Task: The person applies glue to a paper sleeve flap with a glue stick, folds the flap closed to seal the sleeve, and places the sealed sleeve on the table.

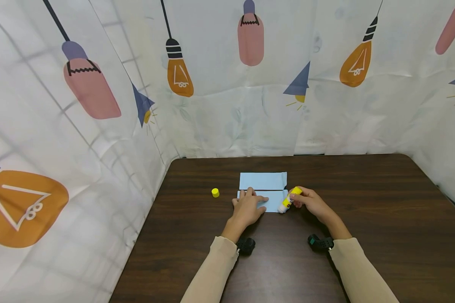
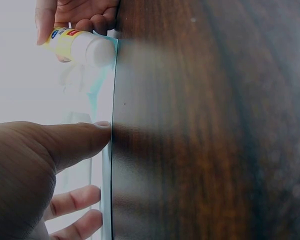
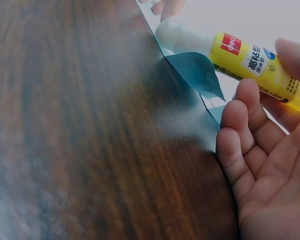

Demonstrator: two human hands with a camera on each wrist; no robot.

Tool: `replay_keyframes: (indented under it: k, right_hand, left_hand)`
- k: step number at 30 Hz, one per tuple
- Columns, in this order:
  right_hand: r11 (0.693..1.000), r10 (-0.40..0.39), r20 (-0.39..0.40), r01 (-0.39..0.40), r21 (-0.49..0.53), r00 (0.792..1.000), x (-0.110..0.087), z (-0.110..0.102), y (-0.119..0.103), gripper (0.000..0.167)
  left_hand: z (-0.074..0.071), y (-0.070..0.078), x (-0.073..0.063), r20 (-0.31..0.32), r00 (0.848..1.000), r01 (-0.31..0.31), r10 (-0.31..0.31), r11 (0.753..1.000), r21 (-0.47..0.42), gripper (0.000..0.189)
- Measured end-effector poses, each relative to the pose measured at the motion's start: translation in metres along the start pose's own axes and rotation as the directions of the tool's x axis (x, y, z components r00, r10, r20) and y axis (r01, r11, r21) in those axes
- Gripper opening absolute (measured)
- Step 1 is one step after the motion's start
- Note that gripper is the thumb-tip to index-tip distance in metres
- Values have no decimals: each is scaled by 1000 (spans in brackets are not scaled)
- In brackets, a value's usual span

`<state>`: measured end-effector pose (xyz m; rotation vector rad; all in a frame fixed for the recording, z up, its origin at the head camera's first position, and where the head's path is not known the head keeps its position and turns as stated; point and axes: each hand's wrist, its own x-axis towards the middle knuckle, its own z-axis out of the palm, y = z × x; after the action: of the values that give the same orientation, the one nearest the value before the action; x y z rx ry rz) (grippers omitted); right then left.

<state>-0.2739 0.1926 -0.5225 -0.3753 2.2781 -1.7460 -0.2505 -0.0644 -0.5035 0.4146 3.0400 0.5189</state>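
My right hand point(image 1: 309, 201) grips a yellow and white glue stick point(image 1: 291, 198), its white end pointing down at the right edge of the near light-blue paper panel point(image 1: 271, 202). In the right wrist view, the glue stick point(image 3: 255, 62) lies between thumb and fingers, and a small blue paper flap point(image 3: 197, 72) curls up under its white end. Spread over the near panel, my left hand point(image 1: 247, 208) presses the paper with its fingertips. From the left wrist, the thumb point(image 2: 85, 140) rests at the paper's edge, with the glue stick's white end point(image 2: 97, 51) beyond it.
A second light-blue panel point(image 1: 263, 181) lies just behind the near one. The yellow glue cap point(image 1: 215, 192) stands to the left of the paper. All this is on a dark wooden table point(image 1: 383, 202), with a printed white curtain point(image 1: 227, 122) behind it.
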Motion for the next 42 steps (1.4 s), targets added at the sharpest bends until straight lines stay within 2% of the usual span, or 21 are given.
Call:
replay_keyframes:
  k: [14, 27, 42]
  right_hand:
    - [1000, 12, -10, -12, -9, 1000, 1, 0, 0, 36]
    - [1000, -7, -54, 7, 1, 999, 0, 1, 0, 35]
    - [1000, 9, -87, -7, 17, 996, 0, 1, -1, 40]
  left_hand:
    - [-1, 0, -1, -1, 1000, 1, -1, 1000, -7, 35]
    - [-1, -1, 0, -9, 1000, -11, 11, 1000, -4, 34]
    - [0, -1, 1, -4, 1000, -1, 1, 1000, 2, 34]
